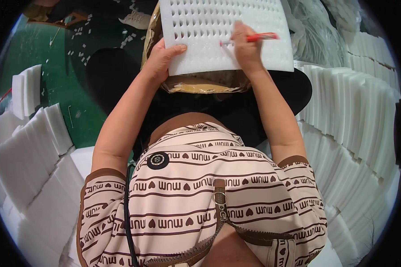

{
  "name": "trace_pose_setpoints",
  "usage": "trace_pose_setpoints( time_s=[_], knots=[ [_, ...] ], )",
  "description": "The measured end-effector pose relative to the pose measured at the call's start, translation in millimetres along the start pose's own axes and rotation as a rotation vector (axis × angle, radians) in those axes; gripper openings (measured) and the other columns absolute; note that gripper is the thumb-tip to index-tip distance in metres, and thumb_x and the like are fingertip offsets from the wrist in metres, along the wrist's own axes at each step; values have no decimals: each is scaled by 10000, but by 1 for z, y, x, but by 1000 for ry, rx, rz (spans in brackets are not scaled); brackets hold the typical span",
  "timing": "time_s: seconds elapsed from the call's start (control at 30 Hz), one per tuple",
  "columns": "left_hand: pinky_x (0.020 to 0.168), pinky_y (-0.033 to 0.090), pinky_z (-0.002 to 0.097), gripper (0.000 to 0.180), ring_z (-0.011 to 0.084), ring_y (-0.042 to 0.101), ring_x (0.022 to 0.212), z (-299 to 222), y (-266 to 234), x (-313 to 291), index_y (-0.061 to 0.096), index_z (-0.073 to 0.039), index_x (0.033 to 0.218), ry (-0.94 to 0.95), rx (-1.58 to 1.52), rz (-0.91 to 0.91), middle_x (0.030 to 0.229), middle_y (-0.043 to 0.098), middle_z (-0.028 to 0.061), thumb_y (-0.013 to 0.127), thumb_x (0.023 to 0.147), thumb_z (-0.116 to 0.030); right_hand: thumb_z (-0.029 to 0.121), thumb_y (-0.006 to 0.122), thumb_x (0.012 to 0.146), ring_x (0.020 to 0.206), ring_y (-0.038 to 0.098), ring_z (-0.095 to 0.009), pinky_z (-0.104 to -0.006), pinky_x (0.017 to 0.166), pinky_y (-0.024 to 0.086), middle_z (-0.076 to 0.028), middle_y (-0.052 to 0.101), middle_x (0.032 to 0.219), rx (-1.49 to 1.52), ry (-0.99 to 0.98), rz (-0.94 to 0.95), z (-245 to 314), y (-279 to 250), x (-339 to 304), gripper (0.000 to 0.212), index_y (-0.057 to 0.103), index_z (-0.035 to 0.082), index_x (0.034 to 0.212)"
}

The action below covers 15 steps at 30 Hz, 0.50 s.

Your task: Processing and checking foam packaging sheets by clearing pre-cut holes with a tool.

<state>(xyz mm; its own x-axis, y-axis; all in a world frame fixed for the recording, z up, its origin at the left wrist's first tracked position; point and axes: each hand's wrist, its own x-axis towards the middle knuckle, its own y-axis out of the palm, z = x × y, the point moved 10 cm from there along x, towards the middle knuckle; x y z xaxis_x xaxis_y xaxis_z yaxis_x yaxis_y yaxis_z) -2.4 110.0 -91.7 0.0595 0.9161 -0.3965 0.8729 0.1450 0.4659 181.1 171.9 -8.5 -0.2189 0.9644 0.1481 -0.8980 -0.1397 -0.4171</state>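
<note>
A white foam sheet (205, 52) with rows of small holes over its far and left part lies tilted across an open cardboard box (205, 85). My left hand (163, 57) grips its left edge, thumb on top and fingers mostly hidden by the edge. Over the right half of the sheet, my right hand (247, 46) is closed around a slim red pen-like tool (262, 37). The tool's thin tip points left, close to the sheet's unholed part. Motion blurs this hand, and I cannot tell whether the tip touches the foam.
Stacked white foam sheets (343, 102) stand along my right, and more foam stacks (31, 138) on my left. Clear plastic bags (314, 31) lie at the far right. Small foam bits (78, 55) are scattered on the green floor (82, 120), with a light shoe (137, 19) beyond.
</note>
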Motion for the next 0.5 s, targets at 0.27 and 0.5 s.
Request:
trace_pose_setpoints(
  time_s=[0.27, 0.5],
  knots=[
    [740, 534, 322, 415, 252, 634, 836, 5, 5, -1, 525, 21, 1148, 4, -5, 39, 1004, 630, 182, 643, 752, -12, 124, 482, 926, 527, 461, -135, -237, 494, 376, -16, 529, 573, -467, -277, -1, 25, 23, -6, 287, 533, 22, 662],
    [728, 535, 307, 410, 244, 634, 830, 1, 6, 0, 525, 19, 1149, 21, -16, 32, 1004, 631, 176, 636, 756, -4, 137, 493, 930, 567, 470, -114, -254, 530, 402, -29, 549, 628, 200, -69, -193, 17, -14, -3, 272, 570, 9, 703]
  ],
)
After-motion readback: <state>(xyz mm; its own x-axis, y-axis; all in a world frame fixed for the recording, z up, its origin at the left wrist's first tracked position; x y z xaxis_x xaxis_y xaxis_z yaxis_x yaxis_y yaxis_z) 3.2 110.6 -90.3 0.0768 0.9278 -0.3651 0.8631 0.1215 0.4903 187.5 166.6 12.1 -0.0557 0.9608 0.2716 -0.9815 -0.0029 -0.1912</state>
